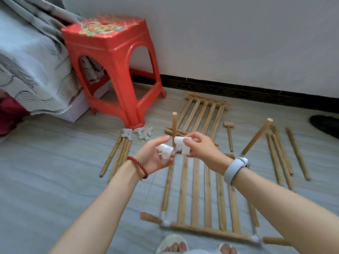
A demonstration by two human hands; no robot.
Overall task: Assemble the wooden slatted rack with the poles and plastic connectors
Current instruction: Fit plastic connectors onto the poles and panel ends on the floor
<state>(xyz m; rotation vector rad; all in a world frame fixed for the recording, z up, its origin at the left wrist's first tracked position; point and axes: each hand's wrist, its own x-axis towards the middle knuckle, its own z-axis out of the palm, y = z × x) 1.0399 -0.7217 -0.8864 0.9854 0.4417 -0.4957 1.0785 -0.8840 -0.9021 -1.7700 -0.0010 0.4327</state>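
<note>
Nearest, at six o'clock by the person's slippered feet (172, 244), lies the slatted panel (207, 195) being worked on: its near rail carries white plastic connectors at both corners, the left corner connector (166, 221) and the right corner connector (255, 238), each with a short pole stub pointing outward. Side poles run up from those corners, so I judge one shelf level to be framed and only partly fitted with uprights. Above the panel's far end, near the middle of the view, both hands are busy. The left hand (156, 158) cups a blurred white connector (165, 152) in loosely curled fingers; the right hand (200, 145) pinches a second white T-shaped connector (183, 144) between thumb and fingertips, just beside an upright pole (174, 125) standing at the panel's far left corner. A second leaning pole (256, 138) rises at two o'clock from the far right corner. Farther out, still unused: a bundle of poles (117, 156) at nine o'clock, loose poles (282, 154) at three o'clock, a heap of spare connectors (137, 133) by the red plastic stool (113, 70), a small wooden mallet (229, 134), and a second slatted panel (201, 114) at twelve o'clock. Most of the rack seems left to build.
</note>
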